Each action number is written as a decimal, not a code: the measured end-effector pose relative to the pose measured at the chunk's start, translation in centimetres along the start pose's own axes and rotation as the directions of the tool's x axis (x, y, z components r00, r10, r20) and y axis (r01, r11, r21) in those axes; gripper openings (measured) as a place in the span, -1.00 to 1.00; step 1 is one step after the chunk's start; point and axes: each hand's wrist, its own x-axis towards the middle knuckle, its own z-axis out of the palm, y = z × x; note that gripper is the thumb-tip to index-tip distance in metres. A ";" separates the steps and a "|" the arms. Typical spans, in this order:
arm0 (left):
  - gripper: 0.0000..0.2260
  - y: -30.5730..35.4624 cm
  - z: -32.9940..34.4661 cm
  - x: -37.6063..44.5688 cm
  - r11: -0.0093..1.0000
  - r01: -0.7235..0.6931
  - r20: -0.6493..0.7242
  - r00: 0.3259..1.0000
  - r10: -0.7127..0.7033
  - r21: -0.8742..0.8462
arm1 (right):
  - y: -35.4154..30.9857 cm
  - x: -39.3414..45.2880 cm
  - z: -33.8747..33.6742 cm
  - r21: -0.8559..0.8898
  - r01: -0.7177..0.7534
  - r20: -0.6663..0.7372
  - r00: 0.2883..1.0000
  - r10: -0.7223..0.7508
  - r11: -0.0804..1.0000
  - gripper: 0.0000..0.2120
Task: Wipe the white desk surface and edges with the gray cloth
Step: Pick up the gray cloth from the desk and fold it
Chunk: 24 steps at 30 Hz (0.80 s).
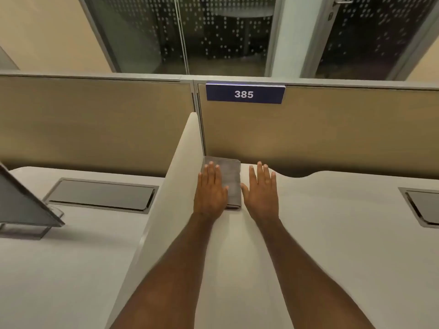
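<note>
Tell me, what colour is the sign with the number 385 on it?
The sign is dark blue with white numbers, seen clearly in the head view.

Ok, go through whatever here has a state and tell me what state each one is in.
gray cloth: folded, flat on the desk's far left corner
left hand: open, flat on the cloth
right hand: open, flat on the white desk beside the cloth
cable hatch: closed
glass door: shut

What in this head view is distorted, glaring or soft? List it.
Head view: wide-angle bend bows the partition top; glare streaks the upper edge of the 385 sign; warm, dim light, with a dark shadow behind the white desk; the gray cloth and left hand look slightly soft.
</note>
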 end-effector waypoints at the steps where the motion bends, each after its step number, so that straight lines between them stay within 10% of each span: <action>1: -0.39 0.0 0.3 0.2 1.000 0.018 0.009 1.000 -0.018 0.010 | 0.0 0.3 0.4 -0.027 -0.008 0.044 0.999 0.009 1.000 -0.37; 14: -0.40 -1.8 3.9 1.0 0.997 0.068 0.175 0.982 -0.072 0.026 | -1.3 3.3 4.2 0.000 -0.146 0.210 0.967 0.143 0.989 -0.44; 24: -0.39 -1.8 2.2 1.8 0.941 0.181 0.253 0.961 -0.108 -0.286 | -2.7 4.5 2.1 0.653 -0.290 0.184 0.957 0.224 0.700 -0.91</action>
